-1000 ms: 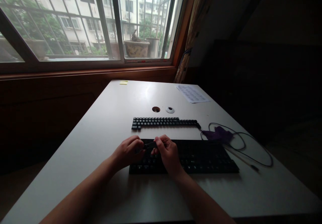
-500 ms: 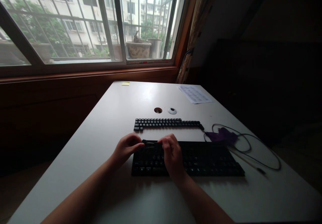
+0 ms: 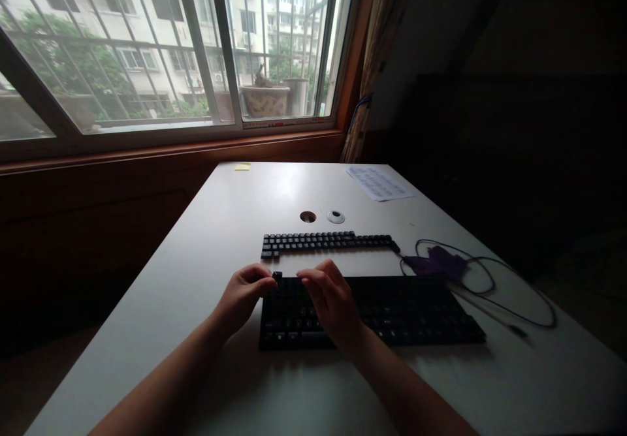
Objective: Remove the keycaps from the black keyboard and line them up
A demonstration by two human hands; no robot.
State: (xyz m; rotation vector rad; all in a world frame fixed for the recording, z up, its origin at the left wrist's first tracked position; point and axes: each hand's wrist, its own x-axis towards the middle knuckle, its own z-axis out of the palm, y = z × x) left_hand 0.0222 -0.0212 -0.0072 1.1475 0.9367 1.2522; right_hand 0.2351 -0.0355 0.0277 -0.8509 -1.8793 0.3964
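Note:
A small black keycap [image 3: 277, 275] is pinched between the thumb and fingers of my left hand [image 3: 247, 289], over the top left corner of the black keyboard [image 3: 416, 315]. My right hand [image 3: 333, 299] is closed in a pinch just right of it, a short gap away from the keycap. The thin wire keycap puller seen between the hands earlier is now hidden or too fine to make out at the right fingertips. Lower rows of the keyboard carry keycaps; its upper part is too dark to read, and my right hand covers some of it.
Behind the keyboard lie rows of loose black keycaps [image 3: 313, 241]. To the right are a purple cloth [image 3: 438, 263] and a looped black cable [image 3: 531, 318]. Farther back are a round table hole [image 3: 307, 217], a white ring cover [image 3: 336, 217], papers [image 3: 379, 183] and a yellow note [image 3: 242, 167].
My right fingertips have moved slightly left, and the thin wires between the hands no longer show. The keycap in my left hand is turned more upright. The view has shifted slightly.

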